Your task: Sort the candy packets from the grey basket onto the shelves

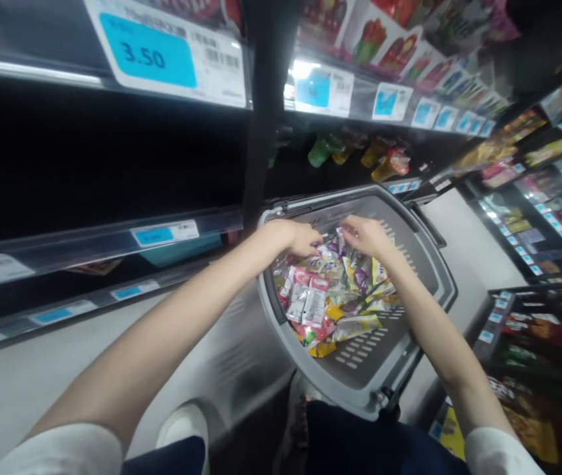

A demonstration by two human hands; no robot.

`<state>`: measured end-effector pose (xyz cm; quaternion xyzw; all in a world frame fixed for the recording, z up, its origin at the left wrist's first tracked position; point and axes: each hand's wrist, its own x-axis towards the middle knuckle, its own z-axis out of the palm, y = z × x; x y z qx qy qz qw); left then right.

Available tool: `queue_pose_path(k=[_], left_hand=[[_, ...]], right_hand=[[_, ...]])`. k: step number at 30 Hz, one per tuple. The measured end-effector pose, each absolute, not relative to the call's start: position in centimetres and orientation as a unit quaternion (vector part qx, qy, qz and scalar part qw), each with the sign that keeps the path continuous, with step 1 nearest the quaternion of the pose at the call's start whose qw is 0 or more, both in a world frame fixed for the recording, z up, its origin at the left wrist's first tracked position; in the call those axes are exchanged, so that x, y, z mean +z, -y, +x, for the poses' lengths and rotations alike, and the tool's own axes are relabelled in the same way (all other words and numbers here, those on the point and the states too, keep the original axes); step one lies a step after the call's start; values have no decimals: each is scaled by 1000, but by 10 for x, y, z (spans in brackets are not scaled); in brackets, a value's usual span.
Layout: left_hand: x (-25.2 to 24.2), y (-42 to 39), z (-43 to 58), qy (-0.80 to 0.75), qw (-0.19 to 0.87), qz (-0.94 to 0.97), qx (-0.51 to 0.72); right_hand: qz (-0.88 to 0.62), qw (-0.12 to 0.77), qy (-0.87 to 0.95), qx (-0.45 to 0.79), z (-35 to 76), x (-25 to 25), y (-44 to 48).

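Both of my hands reach into a grey plastic shopping basket (293, 353) holding many small wrapped snack packets. My left hand (303, 239) is at the far left part of the pile, fingers bent down among the wrappers; what they grip is hidden. Opposite it, my right hand (364, 235) has thumb and fingers pinched on a small purple-and-white snack packet (340, 245). Nearer to me lie pink-and-white packets (311, 300) and a long yellowish packet (356, 326). Several yellow and purple wrappers lie on the right of the pile.
Dark shop shelves with blue-and-white price labels (148, 51) rise on the left and ahead. Small cups with coloured contents (324, 150) lie on a shelf behind the basket. More stocked shelves (533, 211) stand at right. My shoe (182, 425) is on the pale floor.
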<state>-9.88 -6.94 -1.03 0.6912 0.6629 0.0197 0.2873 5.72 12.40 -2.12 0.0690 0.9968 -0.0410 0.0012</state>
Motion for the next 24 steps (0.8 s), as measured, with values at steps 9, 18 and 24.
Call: queue_pose_path(k=[9,18,24], left_hand=[[-7,68,-98,-662,284,693,-21],[-9,67,-98,-666,283,689,-46],[-16,68,-99,-667,278,690,-48]], right_hand=[[9,165,-983,-84,49,-91,-97],[-29,247,-968,-26,58,-128,-55],[-47,301,-947,-106,45,-105,-58]])
